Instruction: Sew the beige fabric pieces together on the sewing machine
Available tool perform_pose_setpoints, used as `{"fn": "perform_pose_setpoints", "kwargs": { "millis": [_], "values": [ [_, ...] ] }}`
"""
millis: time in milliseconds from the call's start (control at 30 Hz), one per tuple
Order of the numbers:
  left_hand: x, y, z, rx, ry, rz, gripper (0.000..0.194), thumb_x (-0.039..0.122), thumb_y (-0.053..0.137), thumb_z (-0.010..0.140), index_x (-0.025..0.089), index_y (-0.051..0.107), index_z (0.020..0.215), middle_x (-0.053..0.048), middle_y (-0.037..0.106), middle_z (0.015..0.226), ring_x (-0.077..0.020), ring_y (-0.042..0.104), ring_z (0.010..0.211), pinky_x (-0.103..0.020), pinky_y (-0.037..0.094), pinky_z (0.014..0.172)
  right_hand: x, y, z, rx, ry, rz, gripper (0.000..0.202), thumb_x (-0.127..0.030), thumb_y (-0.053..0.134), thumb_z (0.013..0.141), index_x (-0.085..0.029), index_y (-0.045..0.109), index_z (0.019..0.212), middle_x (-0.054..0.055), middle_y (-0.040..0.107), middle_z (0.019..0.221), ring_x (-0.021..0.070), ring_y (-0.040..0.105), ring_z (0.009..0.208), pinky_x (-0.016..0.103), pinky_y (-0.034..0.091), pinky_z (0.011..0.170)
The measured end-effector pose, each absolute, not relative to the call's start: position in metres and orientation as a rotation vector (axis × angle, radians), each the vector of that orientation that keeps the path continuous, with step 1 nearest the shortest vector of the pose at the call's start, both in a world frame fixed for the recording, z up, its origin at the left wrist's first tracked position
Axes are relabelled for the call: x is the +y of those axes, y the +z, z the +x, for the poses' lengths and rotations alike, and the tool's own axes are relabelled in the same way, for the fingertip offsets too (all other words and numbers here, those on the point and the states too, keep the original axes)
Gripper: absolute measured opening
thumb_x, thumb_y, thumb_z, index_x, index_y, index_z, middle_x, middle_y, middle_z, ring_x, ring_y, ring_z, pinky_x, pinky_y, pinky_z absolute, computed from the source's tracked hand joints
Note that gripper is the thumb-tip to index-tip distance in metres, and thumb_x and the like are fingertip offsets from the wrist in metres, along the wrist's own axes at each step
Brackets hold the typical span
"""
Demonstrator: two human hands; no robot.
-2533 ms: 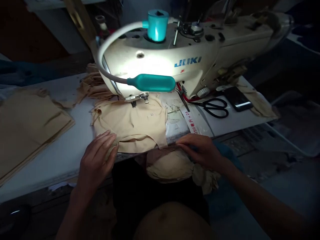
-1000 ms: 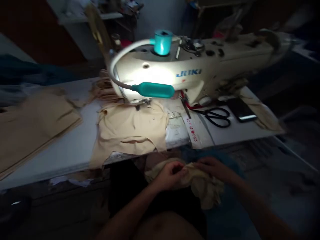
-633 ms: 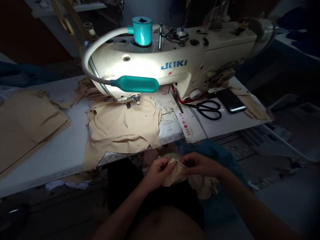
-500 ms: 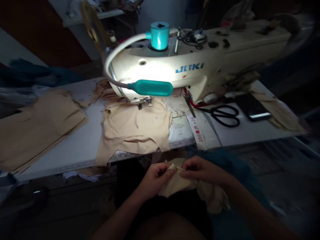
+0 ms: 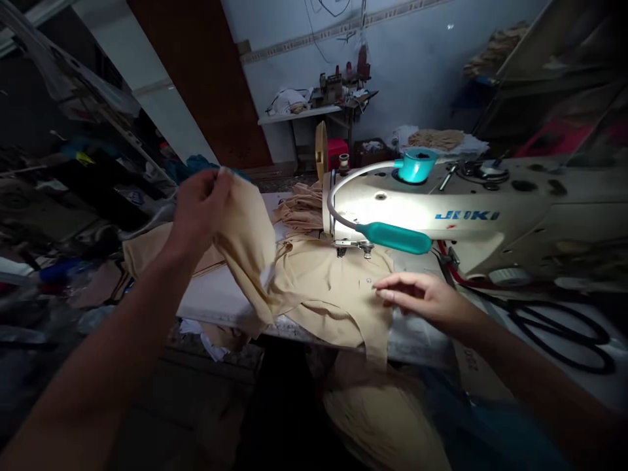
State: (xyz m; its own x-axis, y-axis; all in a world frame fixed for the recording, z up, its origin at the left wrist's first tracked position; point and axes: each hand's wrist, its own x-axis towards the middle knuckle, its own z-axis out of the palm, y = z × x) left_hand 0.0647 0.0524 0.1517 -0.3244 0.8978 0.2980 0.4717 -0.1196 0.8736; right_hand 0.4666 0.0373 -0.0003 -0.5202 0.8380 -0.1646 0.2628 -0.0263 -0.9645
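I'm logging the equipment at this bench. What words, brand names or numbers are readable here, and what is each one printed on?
"JUKI": blue letters, slightly blurred, on the front of the cream sewing machine.
Dark marks on the white strip at the table edge, beside the right forearm: too blurred and too cut off to read.
No other writing is legible; the shelves and the far table are too dark or too small to tell.

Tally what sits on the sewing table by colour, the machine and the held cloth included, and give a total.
Beige: 4, held cloth, cloth under the needle, bundle behind, flat stack.
Cream: 1, sewing machine.
Teal: 1, lamp.
Black: 1, scissors.
Total: 7.
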Motion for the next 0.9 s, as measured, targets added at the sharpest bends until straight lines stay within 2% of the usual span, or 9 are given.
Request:
{"fn": "perform_pose_setpoints", "kwargs": {
  "millis": [100,167,233,333,433,633,700,800,900],
  "values": [
    [0.074,0.146,0.079,1.818,1.272,2.163,0.053,0.072,0.052,0.1,0.023,0.07,0.092,-0.01,0.071,0.092,-0.03,0.068,0.096,-0.04,0.052,0.076,0.067,-0.008,0.463,-1.656,1.643,-1.169,0.062,-0.066,0.084,0.084,-0.016,0.078,0.119,0.015,0.081,0.107,0.0251,0.076,0.087,0.03,0.057,0.063],
    [0.073,0.113,0.102,1.714,1.093,2.321,0.046,0.06,0.056,0.102,0.02,0.07,0.082,-0.005,0.069,0.083,-0.0216,0.066,0.081,-0.034,0.052,0.074,0.077,-0.016,0.457,-1.627,1.723,-1.165,0.063,-0.067,0.085,0.082,-0.015,0.078,0.115,0.018,0.081,0.109,0.0243,0.077,0.082,0.028,0.055,0.055],
    [0.063,0.068,0.127,1.556,0.905,2.422,0.043,0.044,0.049,0.109,0.019,0.071,0.083,-0.003,0.072,0.08,-0.0178,0.065,0.073,-0.032,0.054,0.073,0.082,-0.023,0.451,-1.623,1.773,-1.157,0.06,-0.067,0.085,0.081,-0.014,0.078,0.109,0.019,0.081,0.108,0.0228,0.077,0.077,0.025,0.052,0.049],
    [0.044,0.006,0.153,1.387,0.68,2.663,0.032,0.022,0.048,0.111,0.017,0.077,0.098,-0.007,0.078,0.094,-0.0213,0.072,0.092,-0.033,0.057,0.084,0.086,-0.029,0.439,-1.633,1.813,-1.15,0.056,-0.066,0.086,0.081,-0.014,0.077,0.102,0.018,0.082,0.104,0.0208,0.077,0.072,0.022,0.05,0.044],
    [0.029,-0.026,0.161,1.405,0.567,2.806,0.026,0.01,0.052,0.107,0.017,0.077,0.11,-0.007,0.079,0.104,-0.0228,0.072,0.101,-0.032,0.057,0.083,0.091,-0.03,0.425,-1.663,1.85,-1.172,0.056,-0.068,0.084,0.082,-0.015,0.076,0.096,0.016,0.082,0.102,0.019,0.076,0.067,0.02,0.048,0.04],
    [0.02,-0.031,0.156,1.386,0.481,2.924,0.022,0.01,0.061,0.105,0.016,0.069,0.125,-0.007,0.076,0.117,-0.0233,0.069,0.107,-0.033,0.057,0.083,0.097,-0.03,0.391,-1.688,1.785,-1.204,0.057,-0.07,0.078,0.086,-0.014,0.074,0.087,0.014,0.081,0.092,0.0154,0.071,0.059,0.02,0.047,0.039],
    [0.02,-0.031,0.155,1.366,0.479,2.969,0.019,0.011,0.059,0.107,0.017,0.069,0.123,-0.006,0.075,0.113,-0.0229,0.068,0.105,-0.033,0.055,0.081,0.097,-0.031,0.38,-1.671,1.774,-1.236,0.054,-0.068,0.078,0.087,-0.014,0.074,0.083,0.012,0.079,0.084,0.0152,0.07,0.058,0.019,0.046,0.039],
    [0.022,-0.034,0.155,1.338,0.493,3.041,0.019,0.012,0.054,0.11,0.017,0.07,0.119,-0.006,0.072,0.106,-0.0219,0.066,0.1,-0.032,0.053,0.077,0.099,-0.036,0.369,-1.657,1.771,-1.267,0.044,-0.057,0.085,0.082,-0.016,0.072,0.075,0.007,0.072,0.066,0.0143,0.065,0.051,0.019,0.041,0.038],
    [0.028,-0.034,0.154,1.37,0.497,3.064,0.018,0.014,0.053,0.111,0.018,0.07,0.115,-0.005,0.069,0.099,-0.0215,0.064,0.096,-0.032,0.05,0.074,0.099,-0.041,0.367,-1.582,1.715,-1.282,0.035,-0.05,0.085,0.08,-0.018,0.071,0.081,0.003,0.07,0.066,0.0124,0.061,0.05,0.02,0.038,0.039]
  ]
}}
